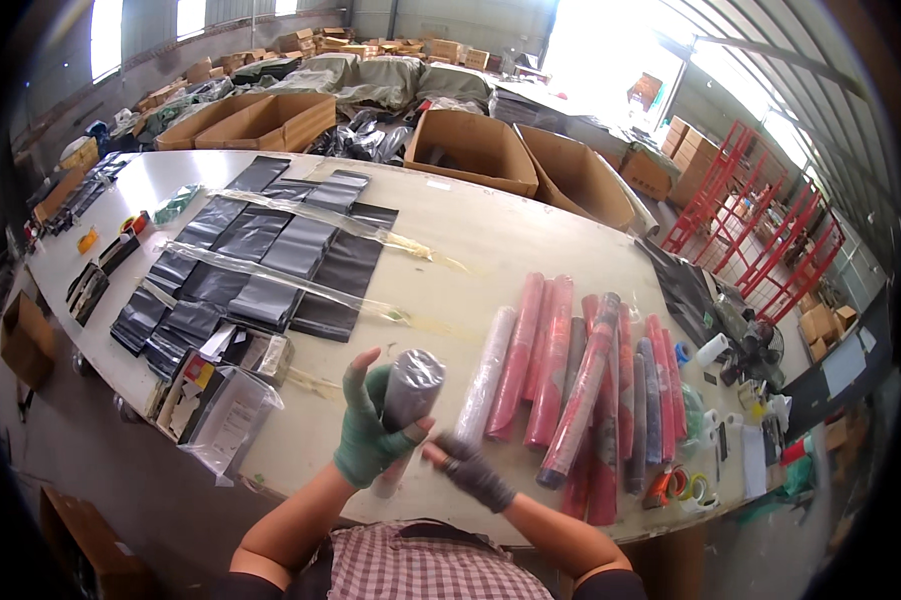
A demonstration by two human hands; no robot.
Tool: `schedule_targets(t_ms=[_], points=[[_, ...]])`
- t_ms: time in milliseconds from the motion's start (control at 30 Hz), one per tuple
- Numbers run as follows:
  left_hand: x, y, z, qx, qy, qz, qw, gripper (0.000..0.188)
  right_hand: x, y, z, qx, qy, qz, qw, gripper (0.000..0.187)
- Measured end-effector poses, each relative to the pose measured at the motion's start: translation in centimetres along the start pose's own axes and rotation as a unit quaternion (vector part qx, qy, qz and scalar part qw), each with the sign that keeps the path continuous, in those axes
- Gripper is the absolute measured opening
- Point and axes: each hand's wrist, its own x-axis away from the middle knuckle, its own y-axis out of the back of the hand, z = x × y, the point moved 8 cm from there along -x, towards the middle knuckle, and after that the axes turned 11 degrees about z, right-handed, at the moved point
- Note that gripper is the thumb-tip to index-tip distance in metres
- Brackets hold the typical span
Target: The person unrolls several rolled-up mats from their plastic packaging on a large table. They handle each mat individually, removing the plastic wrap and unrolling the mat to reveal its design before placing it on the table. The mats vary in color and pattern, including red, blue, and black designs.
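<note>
My left hand (367, 425), in a green fingerless glove, is wrapped round a grey roll (416, 385) in shiny clear plastic. The roll stands tilted above the table's near edge, its top end toward the far side and its lower part partly hidden by the hand. My right hand (473, 473), in a dark grey fingerless glove, is just right of the roll's lower part. Its fingers point left and look apart, slightly blurred, with nothing seen in them. Right of my hands lie several plastic-wrapped rolls (543, 370), red, pink, grey and clear, some stacked on others.
Black plastic bags (270, 250) lie in overlapping rows under clear strips on the table's left (420, 220). An open box of papers (215, 415) sits at the near left edge. Tape rolls (685, 485) are at the right. Large open cartons (470, 150) stand beyond the far edge.
</note>
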Motion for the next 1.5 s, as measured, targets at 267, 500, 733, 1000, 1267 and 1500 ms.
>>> schedule_targets(t_ms=[267, 500, 733, 1000, 1267, 1500], points=[[-0.5, 0.9, -4.1, -0.223, -0.101, 0.008, 0.970, 0.050, 1.5, -0.6, 15.1, 0.283, 0.327, -0.114, 0.895, 0.060], [2.1, 1.1, -6.2, -0.224, -0.164, 0.018, 0.960, 0.043, 2.3, -4.2, 16.9, 0.283, 0.365, -0.089, 0.882, 0.062], [1.9, 2.2, -6.6, -0.208, -0.181, 0.060, 0.959, 0.041, 0.8, -4.6, 17.3, 0.247, 0.336, 0.010, 0.909, 0.065], [1.8, 3.1, -7.1, -0.160, -0.181, 0.119, 0.963, 0.036, -0.1, -6.0, 16.3, 0.212, 0.345, 0.020, 0.914, 0.065], [-0.2, 4.8, -7.7, -0.056, -0.007, 0.180, 0.982, 0.040, 3.0, -6.8, 21.7, 0.362, 0.444, -0.041, 0.819, 0.058], [-2.0, 2.8, -11.8, -0.387, -0.130, 0.188, 0.893, 0.038, 4.5, -6.2, 24.6, 0.426, 0.359, -0.066, 0.828, 0.044]])
